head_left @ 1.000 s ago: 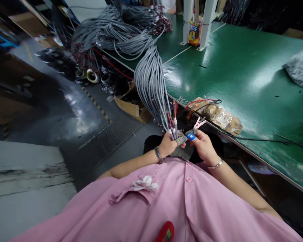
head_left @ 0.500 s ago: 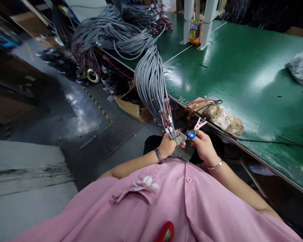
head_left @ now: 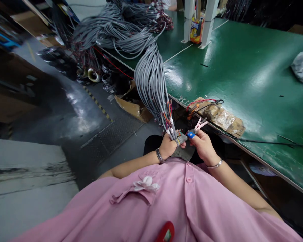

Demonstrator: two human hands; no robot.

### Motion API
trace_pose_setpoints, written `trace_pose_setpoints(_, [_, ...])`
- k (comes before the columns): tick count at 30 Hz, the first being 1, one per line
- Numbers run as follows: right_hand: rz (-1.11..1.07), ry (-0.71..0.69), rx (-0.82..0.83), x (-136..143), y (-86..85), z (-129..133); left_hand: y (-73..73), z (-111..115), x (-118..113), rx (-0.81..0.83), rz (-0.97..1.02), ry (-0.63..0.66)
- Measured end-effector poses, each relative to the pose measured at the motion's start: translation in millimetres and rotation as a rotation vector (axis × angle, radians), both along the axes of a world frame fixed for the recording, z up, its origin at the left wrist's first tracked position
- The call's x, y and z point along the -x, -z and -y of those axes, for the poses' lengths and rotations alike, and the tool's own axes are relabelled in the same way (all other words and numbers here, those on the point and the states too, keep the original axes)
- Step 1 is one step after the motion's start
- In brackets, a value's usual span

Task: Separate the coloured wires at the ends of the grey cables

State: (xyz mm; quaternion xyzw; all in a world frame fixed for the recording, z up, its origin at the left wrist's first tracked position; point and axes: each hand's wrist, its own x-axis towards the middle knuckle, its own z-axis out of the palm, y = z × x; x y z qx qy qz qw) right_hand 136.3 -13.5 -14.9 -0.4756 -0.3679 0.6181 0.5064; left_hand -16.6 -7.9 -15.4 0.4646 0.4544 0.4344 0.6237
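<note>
My left hand (head_left: 168, 146) is closed round the ends of several grey cables (head_left: 174, 133). White collars show on some ends, and thin coloured wires (head_left: 179, 132) fan out above its fingers. A grey covering wraps the finger that reaches toward the other hand. Close beside it, my right hand (head_left: 204, 145) is pinched, with a blue wrap (head_left: 191, 135) round its thumb. A small pink two-armed tool (head_left: 200, 125) sticks up from these fingers, its arms spread in a V. What lies between the fingertips is too small to make out.
The cable bundle (head_left: 151, 72) hangs over the edge of the green table (head_left: 242, 67) from a larger pile. A taped wooden block (head_left: 224, 121) with black and red leads sits at the near edge. An open carton (head_left: 131, 106) stands below; white posts (head_left: 207, 25) rise behind.
Both hands stay almost where they were, still close together. The cable ends have shifted very slightly to the right.
</note>
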Motion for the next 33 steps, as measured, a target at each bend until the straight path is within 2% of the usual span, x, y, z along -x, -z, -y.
trace_pose_setpoints(4, [-0.064,-0.003,0.033,0.7,2.1,1.7,0.7,0.0,0.0,-0.014,0.005,-0.009])
trace_pose_setpoints(16, [-0.212,0.049,0.001,4.1,8.2,-3.6,-1.7,0.8,0.5,-0.031,-0.040,0.027])
trace_pose_setpoints(27, [-0.215,0.035,-0.059,3.4,6.3,-2.8,-0.5,1.8,-0.9,-0.016,-0.028,0.031])
trace_pose_setpoints(33, [-0.252,0.022,-0.052,4.2,5.9,0.8,1.9,0.2,-0.4,-0.025,0.007,-0.015])
